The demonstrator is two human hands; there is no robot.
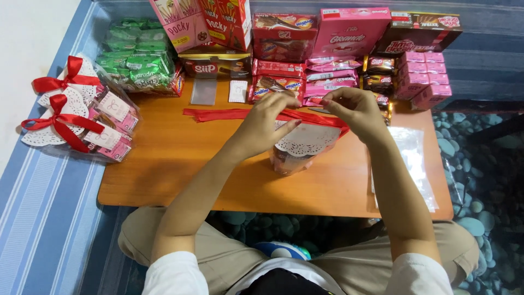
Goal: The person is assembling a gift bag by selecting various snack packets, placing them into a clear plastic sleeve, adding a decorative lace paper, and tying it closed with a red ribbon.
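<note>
A person sits at a low wooden worktop [180,164], seen from above by a head camera. Both hands meet over a clear gift bag [299,153] of snacks capped with a white paper doily, which lies just in front of the body at the worktop's middle. The left hand [266,123] rests on the bag's top with fingers bent, pinching a red ribbon [229,113]. The right hand [349,109] sits just beside it, thumb and forefinger closed on the same ribbon. The ribbon's long axis runs left to right across the worktop, its loose length trailing away to the left of the left hand, its other end hugging the bag's right edge under the right hand. The bag lies directly beneath both hands, about equally near each.

At the far left, two finished bags [76,109] with doilies and red bows rest at the worktop's edge. Behind them lies a heap of green packets [136,54]. Along the far side stand rows of red and pink snack boxes [327,38], close behind the hands. To the right, empty clear bags [415,164] lie flat. Nothing stands between the hands and the bag.
</note>
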